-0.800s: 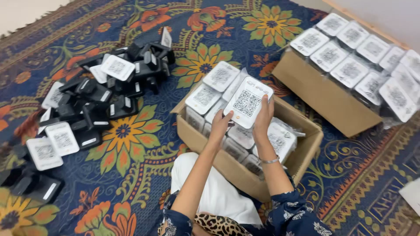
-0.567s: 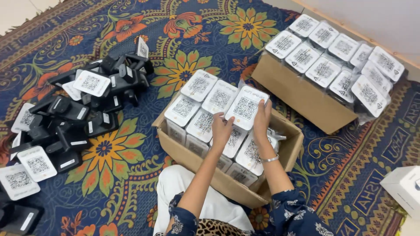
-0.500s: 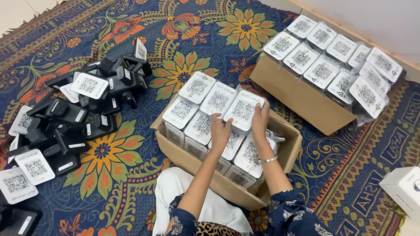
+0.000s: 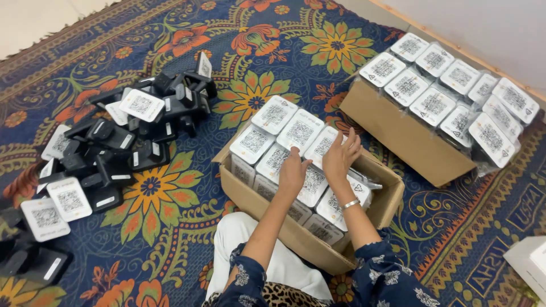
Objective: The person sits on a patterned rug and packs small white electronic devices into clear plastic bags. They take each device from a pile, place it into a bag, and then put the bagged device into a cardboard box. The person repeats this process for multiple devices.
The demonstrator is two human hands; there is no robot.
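An open cardboard box (image 4: 267, 211) stands on the carpet in front of my knees, packed with upright white square units (image 4: 274, 115) in clear wrap. My left hand (image 4: 292, 172) lies flat on the tops of the middle units, fingers together. Just to its right, my right hand (image 4: 340, 156) presses on a white unit (image 4: 322, 144) in the back row, fingers spread. A bangle sits on my right wrist. Neither hand grips anything that I can see.
A second cardboard box (image 4: 398, 133) full of the same wrapped white units stands at the back right. A heap of black and white stands (image 4: 122, 148) lies on the patterned carpet (image 4: 170, 216) to the left. A white box corner (image 4: 529, 267) shows at the right edge.
My right hand brought a white unit down into the back row of the near box and now rests on it. My left hand stayed on the middle units.
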